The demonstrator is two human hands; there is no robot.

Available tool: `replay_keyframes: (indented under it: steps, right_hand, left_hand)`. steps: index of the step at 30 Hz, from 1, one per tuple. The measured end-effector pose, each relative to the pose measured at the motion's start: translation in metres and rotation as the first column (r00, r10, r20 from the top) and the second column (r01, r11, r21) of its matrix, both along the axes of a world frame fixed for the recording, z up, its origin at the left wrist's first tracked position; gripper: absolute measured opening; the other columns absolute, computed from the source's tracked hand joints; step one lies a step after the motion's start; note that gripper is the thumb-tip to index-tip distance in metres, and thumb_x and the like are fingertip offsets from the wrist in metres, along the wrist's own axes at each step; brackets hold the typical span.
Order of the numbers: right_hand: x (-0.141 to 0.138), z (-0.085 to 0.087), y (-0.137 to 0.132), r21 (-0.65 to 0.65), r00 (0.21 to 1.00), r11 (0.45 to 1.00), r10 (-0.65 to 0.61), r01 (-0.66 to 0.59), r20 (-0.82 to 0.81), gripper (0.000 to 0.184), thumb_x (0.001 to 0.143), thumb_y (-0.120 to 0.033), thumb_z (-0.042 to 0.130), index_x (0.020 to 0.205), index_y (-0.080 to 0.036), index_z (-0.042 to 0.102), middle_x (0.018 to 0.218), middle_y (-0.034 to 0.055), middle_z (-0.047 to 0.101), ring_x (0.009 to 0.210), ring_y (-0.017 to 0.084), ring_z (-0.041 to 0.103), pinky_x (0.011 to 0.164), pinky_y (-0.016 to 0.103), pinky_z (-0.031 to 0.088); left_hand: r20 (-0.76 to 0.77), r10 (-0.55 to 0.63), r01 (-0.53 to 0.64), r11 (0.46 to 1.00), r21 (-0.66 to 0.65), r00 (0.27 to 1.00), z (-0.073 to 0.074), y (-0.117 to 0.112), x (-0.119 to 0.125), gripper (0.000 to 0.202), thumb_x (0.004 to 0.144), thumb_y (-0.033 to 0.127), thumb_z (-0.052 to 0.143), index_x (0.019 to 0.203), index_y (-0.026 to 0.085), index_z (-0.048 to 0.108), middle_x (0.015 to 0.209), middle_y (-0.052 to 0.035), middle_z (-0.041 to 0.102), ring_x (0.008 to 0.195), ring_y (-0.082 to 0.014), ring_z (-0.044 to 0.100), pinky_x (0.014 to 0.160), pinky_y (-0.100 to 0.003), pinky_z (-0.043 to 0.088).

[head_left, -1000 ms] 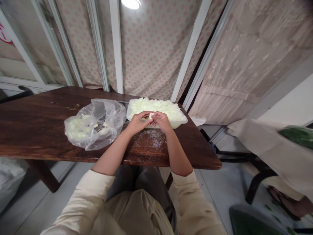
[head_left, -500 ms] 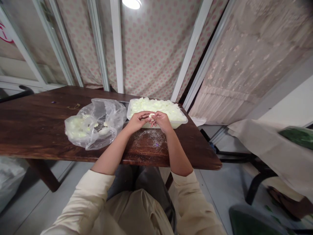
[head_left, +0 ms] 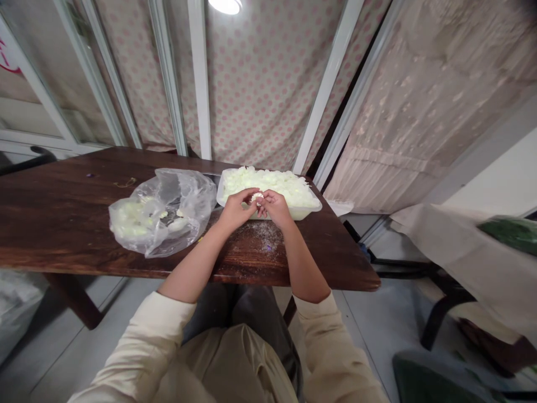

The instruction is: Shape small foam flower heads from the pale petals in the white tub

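Between my left hand (head_left: pixel 237 208) and my right hand (head_left: pixel 274 208), the fingertips of both pinch a small white lump (head_left: pixel 257 196), perhaps dough. Both hands hover at the front rim of a translucent plastic tub (head_left: pixel 304 212), which is heaped with pale green-white shreds (head_left: pixel 268 182), possibly chopped onion or cabbage. To the left of my left hand lies a crumpled clear plastic bag (head_left: pixel 161 212) holding similar pale pieces. The hands hide part of the tub's front edge.
The dark wooden table (head_left: pixel 79 224) carries a white flour dusting (head_left: pixel 262 238) in front of the tub, and a thin string lies at its far left. A fabric-covered wall stands behind it. Beyond the right table edge are a chair and draped cloth.
My hands have drawn slightly closer around the white lump, which now sits a little higher and further left. The plastic bag has shifted slightly left.
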State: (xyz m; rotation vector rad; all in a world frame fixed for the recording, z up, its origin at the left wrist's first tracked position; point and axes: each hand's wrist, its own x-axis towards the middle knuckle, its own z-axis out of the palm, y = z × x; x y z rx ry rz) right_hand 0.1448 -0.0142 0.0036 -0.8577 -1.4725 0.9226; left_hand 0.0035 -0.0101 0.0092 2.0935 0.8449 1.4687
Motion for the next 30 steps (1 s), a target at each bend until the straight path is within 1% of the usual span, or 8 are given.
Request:
replay_keyframes:
  steps: [3,8,10,15,18,23,26,30]
  right_hand:
    - [-0.001,-0.001,0.001,0.034,1.0,0.999,-0.003,0.003,0.005,0.034,0.067,-0.047,0.063,0.072,-0.018,0.045,0.051,-0.0078,0.052,0.039,0.007,0.053,0.034,0.017,0.034]
    - [-0.001,-0.003,0.001,0.076,1.0,0.997,-0.014,0.013,0.015,0.035,0.07,-0.046,0.06,0.078,-0.022,0.037,0.06,-0.009,0.048,0.04,0.006,0.051,0.032,0.016,0.033]
    - [-0.001,-0.001,-0.002,0.083,0.998,0.996,-0.013,0.008,0.057,0.034,0.071,-0.046,0.059,0.08,-0.022,0.036,0.062,-0.0084,0.047,0.041,0.006,0.05,0.032,0.017,0.032]
    - [-0.005,0.003,-0.01,0.099,0.988,0.995,-0.018,0.003,0.151,0.039,0.067,-0.044,0.063,0.083,-0.022,0.036,0.069,-0.0069,0.049,0.047,0.006,0.05,0.037,0.017,0.035]
    - [-0.006,0.003,-0.01,0.074,0.988,0.997,-0.036,0.025,0.151,0.036,0.07,-0.046,0.06,0.082,-0.022,0.036,0.063,-0.0077,0.049,0.043,0.006,0.048,0.037,0.017,0.033]
    - [-0.007,-0.001,-0.005,0.012,0.986,0.999,-0.038,0.037,0.165,0.029,0.077,-0.049,0.051,0.084,-0.022,0.042,0.043,-0.0099,0.044,0.035,0.009,0.046,0.035,0.019,0.031]
    - [-0.008,-0.002,-0.004,0.001,0.984,1.0,-0.03,0.03,0.177,0.029,0.077,-0.049,0.049,0.082,-0.021,0.046,0.04,-0.0097,0.045,0.033,0.009,0.045,0.035,0.019,0.031]
    - [-0.009,-0.001,-0.006,0.016,0.984,0.999,-0.048,0.046,0.173,0.029,0.077,-0.049,0.05,0.078,-0.021,0.045,0.04,-0.0095,0.046,0.033,0.008,0.047,0.035,0.018,0.031]
  left_hand:
    - [-0.028,0.065,-0.062,0.995,0.081,0.998,-0.001,0.001,0.001,0.029,0.073,0.024,0.054,0.098,0.012,0.062,0.086,-0.0064,0.064,0.066,-0.0098,0.054,0.062,-0.023,0.045]
    - [-0.121,0.112,-0.088,0.979,0.184,0.986,-0.003,0.005,0.0,0.012,0.074,0.022,0.051,0.074,0.013,0.06,0.066,-0.001,0.055,0.061,-0.0094,0.047,0.061,-0.023,0.039]
    - [-0.136,0.115,-0.085,0.975,0.206,0.984,-0.004,0.005,-0.001,0.012,0.075,0.021,0.05,0.069,0.014,0.057,0.063,0.0001,0.053,0.06,-0.0094,0.046,0.06,-0.023,0.037]
    - [-0.171,0.126,-0.08,0.963,0.256,0.977,-0.007,0.007,-0.002,0.004,0.071,0.018,0.052,0.07,0.015,0.054,0.065,0.0004,0.051,0.062,-0.0102,0.046,0.06,-0.023,0.036]
    - [-0.19,0.123,-0.072,0.964,0.258,0.974,-0.008,0.007,-0.002,0.007,0.073,0.02,0.05,0.068,0.015,0.052,0.065,0.0003,0.05,0.062,-0.0103,0.045,0.06,-0.023,0.036]
    - [-0.186,0.183,-0.135,0.961,0.242,0.965,-0.008,0.009,-0.004,0.013,0.076,0.023,0.047,0.065,0.015,0.049,0.062,0.0003,0.048,0.059,-0.0106,0.043,0.058,-0.024,0.034]
    - [-0.186,0.196,-0.152,0.961,0.23,0.963,-0.008,0.009,-0.005,0.015,0.076,0.023,0.047,0.063,0.016,0.047,0.061,0.0004,0.047,0.058,-0.0105,0.041,0.057,-0.024,0.032]
    - [-0.2,0.162,-0.122,0.973,0.196,0.966,-0.008,0.009,-0.006,0.02,0.077,0.025,0.046,0.06,0.016,0.044,0.058,0.0012,0.045,0.055,-0.0097,0.04,0.056,-0.023,0.031]
